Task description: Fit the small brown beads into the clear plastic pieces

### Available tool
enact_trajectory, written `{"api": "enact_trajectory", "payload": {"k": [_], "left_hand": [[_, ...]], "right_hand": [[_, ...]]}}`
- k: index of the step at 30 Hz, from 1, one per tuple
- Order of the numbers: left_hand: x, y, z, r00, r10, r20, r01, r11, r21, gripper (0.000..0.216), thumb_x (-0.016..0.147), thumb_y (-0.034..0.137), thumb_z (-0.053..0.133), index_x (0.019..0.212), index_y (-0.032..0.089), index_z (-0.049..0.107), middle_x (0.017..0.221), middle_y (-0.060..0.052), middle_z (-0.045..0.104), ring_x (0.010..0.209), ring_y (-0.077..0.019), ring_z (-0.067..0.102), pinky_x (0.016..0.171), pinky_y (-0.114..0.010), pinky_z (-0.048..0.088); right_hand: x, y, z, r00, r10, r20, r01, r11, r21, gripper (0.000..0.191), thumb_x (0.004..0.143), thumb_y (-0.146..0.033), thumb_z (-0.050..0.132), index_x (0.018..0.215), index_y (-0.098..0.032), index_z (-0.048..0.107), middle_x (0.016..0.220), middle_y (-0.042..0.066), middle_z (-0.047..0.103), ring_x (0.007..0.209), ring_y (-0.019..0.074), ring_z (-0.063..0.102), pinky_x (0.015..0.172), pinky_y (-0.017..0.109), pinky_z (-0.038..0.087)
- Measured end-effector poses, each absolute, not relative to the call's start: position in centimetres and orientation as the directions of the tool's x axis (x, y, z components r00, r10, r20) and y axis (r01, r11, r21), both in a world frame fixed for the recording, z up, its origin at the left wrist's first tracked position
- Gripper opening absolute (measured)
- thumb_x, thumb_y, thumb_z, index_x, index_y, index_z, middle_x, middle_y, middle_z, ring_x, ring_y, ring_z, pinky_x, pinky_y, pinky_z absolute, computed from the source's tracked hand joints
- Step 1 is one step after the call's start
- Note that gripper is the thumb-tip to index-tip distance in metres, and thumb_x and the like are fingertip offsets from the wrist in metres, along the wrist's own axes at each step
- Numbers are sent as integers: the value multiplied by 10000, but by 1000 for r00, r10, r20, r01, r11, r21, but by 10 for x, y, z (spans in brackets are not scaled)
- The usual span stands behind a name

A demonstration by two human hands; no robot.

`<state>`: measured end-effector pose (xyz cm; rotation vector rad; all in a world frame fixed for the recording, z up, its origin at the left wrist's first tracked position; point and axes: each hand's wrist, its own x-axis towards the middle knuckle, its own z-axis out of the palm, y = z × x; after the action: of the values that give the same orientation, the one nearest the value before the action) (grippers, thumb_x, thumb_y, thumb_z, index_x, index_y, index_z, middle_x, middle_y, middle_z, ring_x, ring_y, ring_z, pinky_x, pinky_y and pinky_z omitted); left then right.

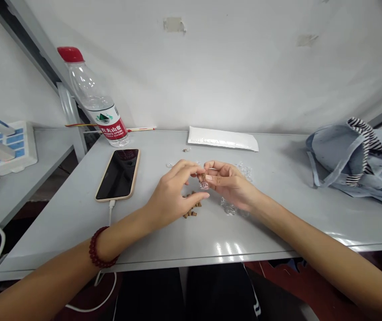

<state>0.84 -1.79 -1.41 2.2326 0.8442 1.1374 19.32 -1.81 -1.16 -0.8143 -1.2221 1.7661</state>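
Between the thumb and fingers of my right hand (229, 180) is a tiny clear glass bottle (204, 185) with a brown cork in its neck. My left hand (177, 189) is beside it, thumb and fingers apart; its fingertips reach the cork, and whether they press on it I cannot tell. A small pile of brown corks (191, 213) lies on the table under my left hand, partly hidden by it. Several clear tiny bottles (230, 207) lie below my right hand, and more clear pieces (245, 170) show behind it.
A phone (119, 174) on a white cable lies at the left of the grey table (164, 243). Behind it stands a red-capped water bottle (93, 104). A white packet (222, 138) lies by the wall, a blue cloth bag (338, 147) at the right, a power strip (15, 147) at far left.
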Motion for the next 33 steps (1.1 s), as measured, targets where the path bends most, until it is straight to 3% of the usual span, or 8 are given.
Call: {"api": "enact_trajectory", "payload": {"k": [11, 14, 16, 19, 21, 25, 28, 33], "left_hand": [[7, -20, -10, 443, 672, 594, 356, -740, 571, 238, 722, 88, 674, 930, 187, 611, 919, -42, 639, 851, -164, 597, 758, -305, 504], [5, -17, -11, 448, 692, 565, 375, -720, 584, 233, 715, 134, 701, 927, 189, 622, 927, -44, 648, 873, -180, 602, 790, -329, 503], [4, -13, -12, 456, 746, 486, 414, -661, 626, 233, 707, 184, 719, 922, 192, 632, 949, -44, 655, 901, -194, 607, 820, -349, 501], [3, -6, -17, 446, 843, 300, 528, -519, 672, 229, 707, 221, 717, 920, 190, 639, 976, -43, 663, 902, -202, 605, 834, -368, 497], [2, -2, -22, 402, 889, 221, 599, -438, 671, 340, 728, 226, 696, 1055, 191, 609, 999, -48, 664, 882, -198, 597, 823, -376, 494], [-1, 4, -26, 322, 913, 250, 635, -405, 658, 609, 797, 209, 606, 1361, 211, 375, 1109, -76, 633, 873, -181, 592, 777, -356, 494], [-3, 6, -22, 354, 901, 249, 640, -428, 638, 493, 816, 181, 555, 1298, 181, 457, 1083, -82, 645, 869, -181, 604, 775, -346, 497], [-4, 2, -11, 490, 856, 164, 610, -471, 638, 192, 834, 184, 519, 961, 169, 661, 938, -53, 690, 833, -179, 615, 755, -313, 500]], "right_hand": [[188, -21, -14, -467, 884, -30, -211, -145, -967, 161, 776, -238, 689, 819, -208, 537, 793, -8, 583, 676, 106, 522, 703, 291, 452], [193, -19, -8, -450, 892, -33, -58, -67, -996, 174, 784, -294, 683, 852, -201, 553, 844, 18, 610, 756, 133, 562, 752, 314, 465], [201, -17, -1, -384, 923, 11, 153, 75, -985, 170, 804, -324, 659, 874, -192, 580, 896, 40, 627, 819, 160, 579, 790, 341, 465], [217, -11, 7, -218, 947, 237, 496, 317, -809, 142, 841, -324, 606, 887, -190, 607, 963, 59, 637, 866, 188, 579, 807, 369, 457], [228, -7, 9, -180, 923, 340, 621, 375, -689, 119, 858, -302, 580, 897, -195, 612, 978, 61, 635, 884, 197, 575, 799, 371, 458], [244, 2, 5, -203, 926, 319, 752, 356, -555, 97, 856, -259, 567, 917, -200, 614, 985, 67, 632, 880, 207, 571, 747, 368, 460], [251, 6, 1, -256, 938, 232, 797, 341, -498, 108, 853, -242, 553, 927, -207, 624, 973, 66, 638, 896, 216, 570, 731, 366, 458], [257, 11, -4, -308, 940, 146, 849, 341, -403, 152, 848, -225, 532, 931, -201, 657, 973, 73, 636, 870, 218, 578, 726, 370, 450]]}}
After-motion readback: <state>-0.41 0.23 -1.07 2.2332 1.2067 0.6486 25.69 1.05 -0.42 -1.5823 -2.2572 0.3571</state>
